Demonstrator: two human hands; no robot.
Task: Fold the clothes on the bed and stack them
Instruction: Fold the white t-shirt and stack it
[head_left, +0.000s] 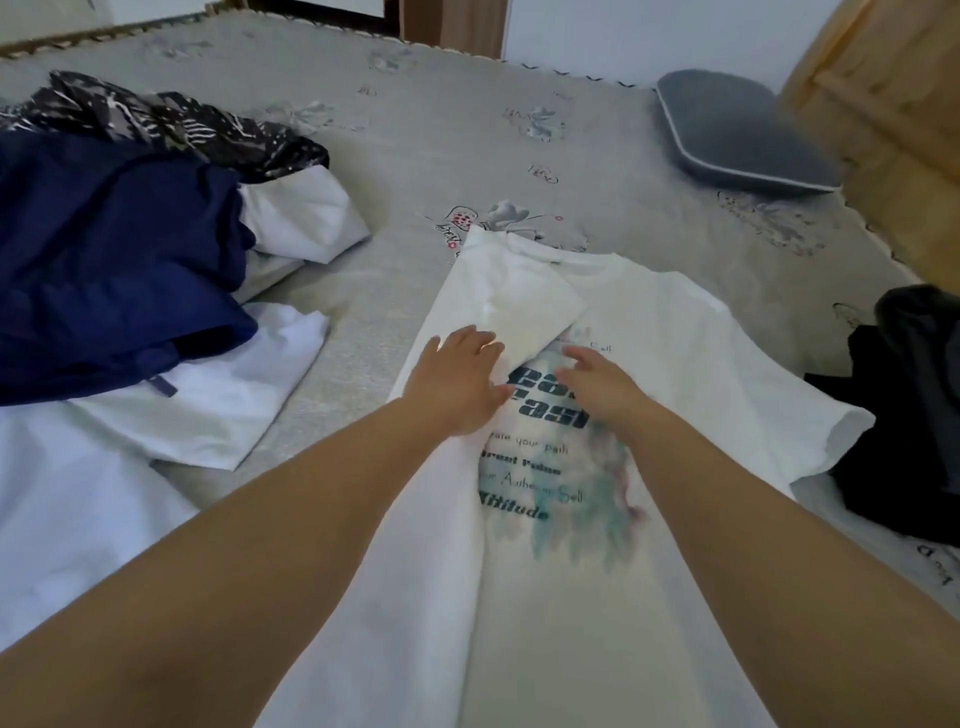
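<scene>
A white T-shirt (670, 364) with teal print lies spread face up on the bed in front of me. Its left side and sleeve are folded inward over the chest. My left hand (457, 379) lies flat on that folded edge, fingers straight, pressing it down. My right hand (597, 382) rests on the printed lettering just to the right, fingers relaxed and slightly bent, holding nothing. The shirt's right sleeve (831, 431) is still spread out to the side.
At left lies a pile of loose clothes: a navy garment (104, 260), a dark patterned one (171, 119) and white pieces (208, 410). Dark folded clothes (904, 431) sit at the right edge. A grey pillow (743, 130) lies by the wooden headboard (893, 130).
</scene>
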